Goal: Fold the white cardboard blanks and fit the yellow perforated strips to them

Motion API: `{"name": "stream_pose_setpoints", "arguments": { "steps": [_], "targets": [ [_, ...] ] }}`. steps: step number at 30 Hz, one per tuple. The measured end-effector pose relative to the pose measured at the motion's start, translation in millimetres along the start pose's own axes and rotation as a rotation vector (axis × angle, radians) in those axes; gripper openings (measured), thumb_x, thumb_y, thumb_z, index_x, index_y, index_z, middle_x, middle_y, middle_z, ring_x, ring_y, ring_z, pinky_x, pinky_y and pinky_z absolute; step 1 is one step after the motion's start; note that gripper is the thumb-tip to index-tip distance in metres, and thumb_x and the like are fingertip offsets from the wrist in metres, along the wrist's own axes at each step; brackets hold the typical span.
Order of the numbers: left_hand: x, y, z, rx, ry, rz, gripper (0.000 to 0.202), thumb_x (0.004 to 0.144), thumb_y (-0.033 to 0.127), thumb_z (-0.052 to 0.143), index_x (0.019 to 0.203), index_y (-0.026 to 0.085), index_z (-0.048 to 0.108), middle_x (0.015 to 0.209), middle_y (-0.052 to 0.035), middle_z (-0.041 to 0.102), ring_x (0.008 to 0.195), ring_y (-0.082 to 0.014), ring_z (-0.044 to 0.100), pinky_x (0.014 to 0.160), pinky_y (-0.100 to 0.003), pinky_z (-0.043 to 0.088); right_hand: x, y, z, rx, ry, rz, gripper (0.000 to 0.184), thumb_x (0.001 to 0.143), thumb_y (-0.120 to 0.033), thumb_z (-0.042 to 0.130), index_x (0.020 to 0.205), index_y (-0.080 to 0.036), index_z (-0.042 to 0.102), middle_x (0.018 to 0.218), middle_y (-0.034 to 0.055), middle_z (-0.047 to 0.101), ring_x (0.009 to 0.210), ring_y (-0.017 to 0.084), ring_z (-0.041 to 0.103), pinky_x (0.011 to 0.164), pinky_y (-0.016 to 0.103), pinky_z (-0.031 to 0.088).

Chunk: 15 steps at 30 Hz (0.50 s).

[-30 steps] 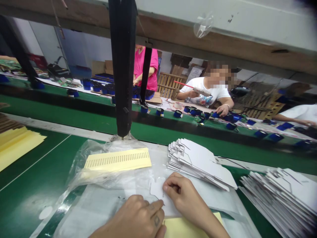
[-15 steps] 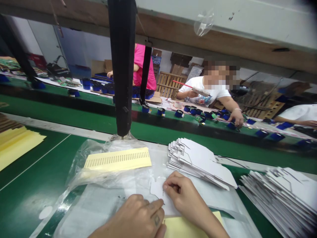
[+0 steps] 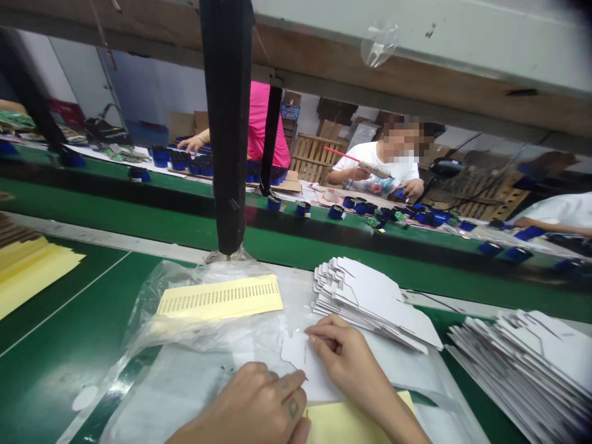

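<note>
While a white card (image 3: 300,361) is lying under the left hand (image 3: 261,398), grip unclear, the right hand (image 3: 340,351) is pinching, contents indistinct, near its far edge; seemingly light, stiff, creasable, the card is favouring edge holds.

The flat carton blank (image 3: 319,385) is plain white, like the stacked carton blanks (image 3: 370,287). The label sheet (image 3: 219,297) is pale yellow with a row of small dark marks; the worktop (image 3: 41,382) is green, crossed by a white line (image 3: 65,304). The post (image 3: 227,123) is black, a co-worker's top (image 3: 259,120) bright pink.
</note>
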<state>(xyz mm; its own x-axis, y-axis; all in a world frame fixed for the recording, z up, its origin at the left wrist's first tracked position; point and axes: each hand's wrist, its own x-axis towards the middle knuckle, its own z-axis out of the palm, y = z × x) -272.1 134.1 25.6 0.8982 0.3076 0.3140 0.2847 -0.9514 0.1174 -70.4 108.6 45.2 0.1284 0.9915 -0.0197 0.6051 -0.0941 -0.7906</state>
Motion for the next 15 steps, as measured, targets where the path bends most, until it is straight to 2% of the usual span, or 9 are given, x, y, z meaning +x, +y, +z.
{"name": "stream_pose_setpoints", "arguments": {
  "steps": [2, 5, 7, 10, 12, 15],
  "targets": [
    [0, 0, -0.8, 0.007, -0.002, 0.001, 0.011, 0.091, 0.024, 0.057, 0.092, 0.017, 0.065, 0.095, -0.0058, 0.075, 0.068, -0.0192, 0.070, 0.064, -0.031, 0.055, 0, -3, -2, -0.072, -0.020, 0.051, 0.029, 0.085, -0.034, 0.064, 0.109, -0.020, 0.074, 0.107, 0.0059, 0.065, 0.076, 0.019, 0.062, 0.072, 0.033, 0.047],
    [-1, 1, -3.1, 0.011, 0.003, -0.002, 0.009, 0.086, 0.022, 0.063, 0.093, 0.017, 0.067, 0.102, -0.0044, 0.076, 0.068, -0.0210, 0.071, 0.063, -0.033, 0.055, -1, -11, -5, -0.251, -0.056, 0.083, 0.030, 0.080, -0.028, 0.072, 0.110, -0.023, 0.071, 0.113, 0.0042, 0.065, 0.097, 0.026, 0.066, 0.084, 0.036, 0.046],
    [-1, 2, -4.0, 0.006, 0.010, -0.013, 0.008, 0.083, 0.019, 0.064, 0.092, 0.018, 0.066, 0.111, -0.0034, 0.076, 0.069, -0.0221, 0.072, 0.063, -0.036, 0.056, 0, -14, -5, -0.324, -0.048, 0.088, 0.020, 0.085, -0.024, 0.067, 0.105, -0.024, 0.070, 0.113, 0.0037, 0.066, 0.106, 0.028, 0.065, 0.089, 0.038, 0.044],
    [0, 1, -4.0, 0.009, 0.047, 0.012, 0.010, 0.083, 0.016, 0.062, 0.092, 0.017, 0.066, 0.120, -0.0035, 0.073, 0.068, -0.0217, 0.072, 0.060, -0.037, 0.057, -1, -15, -5, -0.365, -0.028, 0.086, 0.013, 0.093, -0.021, 0.058, 0.101, -0.022, 0.067, 0.110, 0.0046, 0.066, 0.106, 0.027, 0.066, 0.087, 0.038, 0.044],
    [1, -2, -4.3, 0.022, 0.112, 0.065, 0.011, 0.087, 0.016, 0.057, 0.094, 0.016, 0.065, 0.117, -0.0046, 0.074, 0.062, -0.0203, 0.070, 0.054, -0.036, 0.054, -4, -16, -6, -0.379, -0.008, 0.069, 0.011, 0.094, -0.020, 0.056, 0.098, -0.021, 0.066, 0.107, 0.0054, 0.065, 0.103, 0.027, 0.066, 0.085, 0.038, 0.045],
    [3, -4, -5.4, -0.006, 0.251, 0.174, 0.022, 0.097, 0.012, 0.042, 0.097, 0.018, 0.063, 0.102, -0.0030, 0.077, 0.057, -0.0161, 0.067, 0.052, -0.032, 0.050, -15, -21, -14, -0.361, 0.052, -0.027, 0.004, 0.091, -0.018, 0.061, 0.092, -0.022, 0.062, 0.104, 0.0047, 0.066, 0.106, 0.027, 0.062, 0.091, 0.037, 0.044]
  ]
}}
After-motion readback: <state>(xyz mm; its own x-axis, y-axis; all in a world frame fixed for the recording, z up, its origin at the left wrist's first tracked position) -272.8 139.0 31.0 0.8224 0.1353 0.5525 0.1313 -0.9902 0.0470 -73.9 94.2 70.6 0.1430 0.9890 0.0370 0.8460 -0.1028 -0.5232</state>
